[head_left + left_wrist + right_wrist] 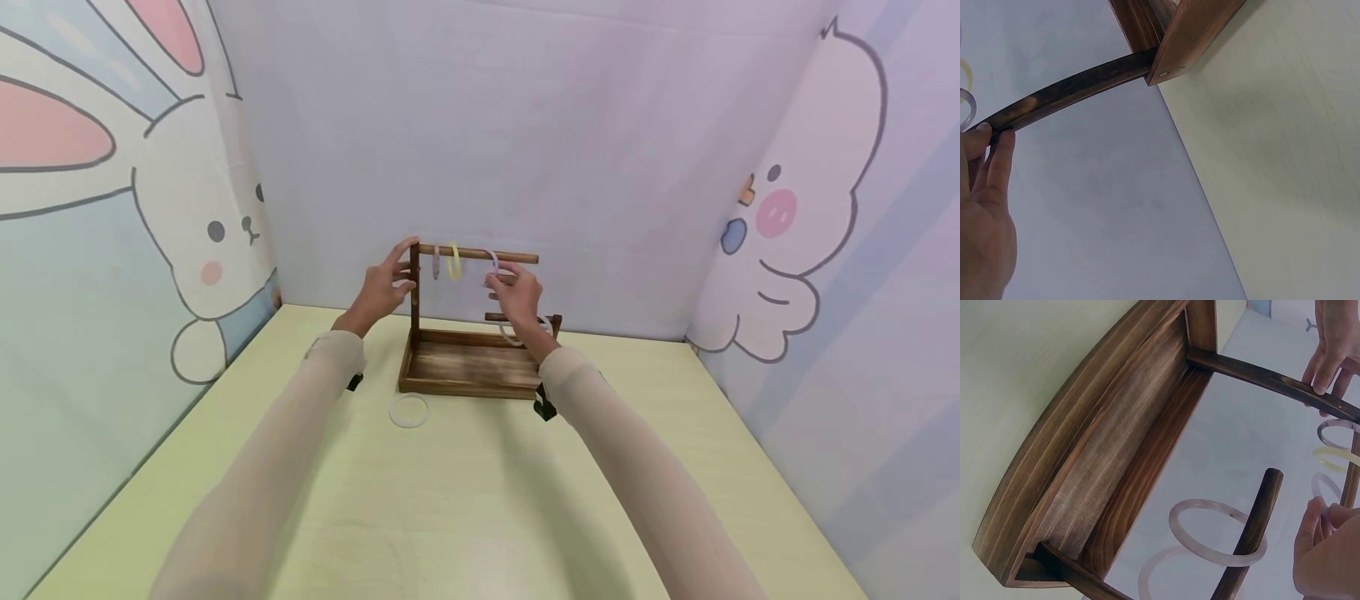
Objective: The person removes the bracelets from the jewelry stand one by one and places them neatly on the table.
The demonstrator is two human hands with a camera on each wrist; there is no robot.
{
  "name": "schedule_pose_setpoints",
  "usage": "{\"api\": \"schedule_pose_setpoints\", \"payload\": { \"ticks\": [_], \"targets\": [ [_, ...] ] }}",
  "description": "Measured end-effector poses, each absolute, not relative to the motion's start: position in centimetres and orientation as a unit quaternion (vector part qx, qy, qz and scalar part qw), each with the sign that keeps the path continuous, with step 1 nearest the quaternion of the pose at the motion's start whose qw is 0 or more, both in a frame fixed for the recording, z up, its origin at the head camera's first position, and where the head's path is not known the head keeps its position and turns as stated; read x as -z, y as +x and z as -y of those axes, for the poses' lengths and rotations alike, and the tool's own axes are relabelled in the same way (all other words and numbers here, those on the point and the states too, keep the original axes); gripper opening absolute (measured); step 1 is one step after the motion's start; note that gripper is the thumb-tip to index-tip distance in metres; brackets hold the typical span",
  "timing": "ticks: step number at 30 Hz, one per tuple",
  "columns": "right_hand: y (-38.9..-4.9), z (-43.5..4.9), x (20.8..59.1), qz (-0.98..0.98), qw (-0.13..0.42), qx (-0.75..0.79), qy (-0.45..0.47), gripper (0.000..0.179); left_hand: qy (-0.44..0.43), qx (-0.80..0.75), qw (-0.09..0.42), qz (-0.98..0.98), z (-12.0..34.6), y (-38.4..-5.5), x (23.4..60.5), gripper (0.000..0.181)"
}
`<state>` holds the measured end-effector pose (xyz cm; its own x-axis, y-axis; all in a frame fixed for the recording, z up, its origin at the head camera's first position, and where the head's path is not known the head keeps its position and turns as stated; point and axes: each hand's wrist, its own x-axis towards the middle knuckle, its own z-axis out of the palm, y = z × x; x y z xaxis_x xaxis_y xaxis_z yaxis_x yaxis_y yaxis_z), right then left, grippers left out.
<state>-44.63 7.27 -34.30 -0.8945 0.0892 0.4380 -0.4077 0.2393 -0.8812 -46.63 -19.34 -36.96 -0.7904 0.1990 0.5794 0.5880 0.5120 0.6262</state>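
Note:
My left hand [381,292] grips the upper part of the wooden stand's tall post [416,300], thumb on one side and fingers on the other in the left wrist view. A lavender bangle [1318,485] hangs around the upper rod [517,257], and my right hand [520,293] pinches its lower part between thumb and fingers. Left of it on the same rod hang a yellow bangle [453,265] and a greyish-brown bangle [436,265]. Below, a pale bangle [1229,559] hangs around the short lower rod [1266,494], with another pale bangle [1144,581] behind it.
A shallow wooden tray [465,388] forms the stand's base on the pale yellow table [450,500]. One whitish bangle [408,426] lies flat in front of the tray's left corner. A light cloth backdrop [480,150] rises close behind the stand.

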Motion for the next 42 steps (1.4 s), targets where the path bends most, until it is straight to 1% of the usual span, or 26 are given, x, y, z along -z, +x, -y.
{"api": "schedule_pose_setpoints", "payload": {
  "ticks": [12, 18, 25, 42],
  "targets": [
    [-44.6, -9.0, 34.2, 0.767, 0.185, -0.607, 0.101, 0.03, -0.224, 0.444, 0.215, 0.841, 19.5, -46.7, 36.9, 0.093],
    [-44.1, -10.1, 33.9, 0.772, 0.188, -0.6, 0.099, 0.031, -0.227, 0.439, 0.217, 0.842, 19.4, -46.6, 36.9, 0.094],
    [-44.3, -11.5, 33.9, 0.763, 0.175, -0.614, 0.096, 0.03, -0.237, 0.436, 0.226, 0.838, 19.5, -46.4, 36.9, 0.092],
    [-44.3, -13.9, 33.5, 0.767, 0.178, -0.612, 0.069, 0.029, -0.232, 0.435, 0.229, 0.839, 19.6, -46.7, 37.0, 0.092]
  ]
}}
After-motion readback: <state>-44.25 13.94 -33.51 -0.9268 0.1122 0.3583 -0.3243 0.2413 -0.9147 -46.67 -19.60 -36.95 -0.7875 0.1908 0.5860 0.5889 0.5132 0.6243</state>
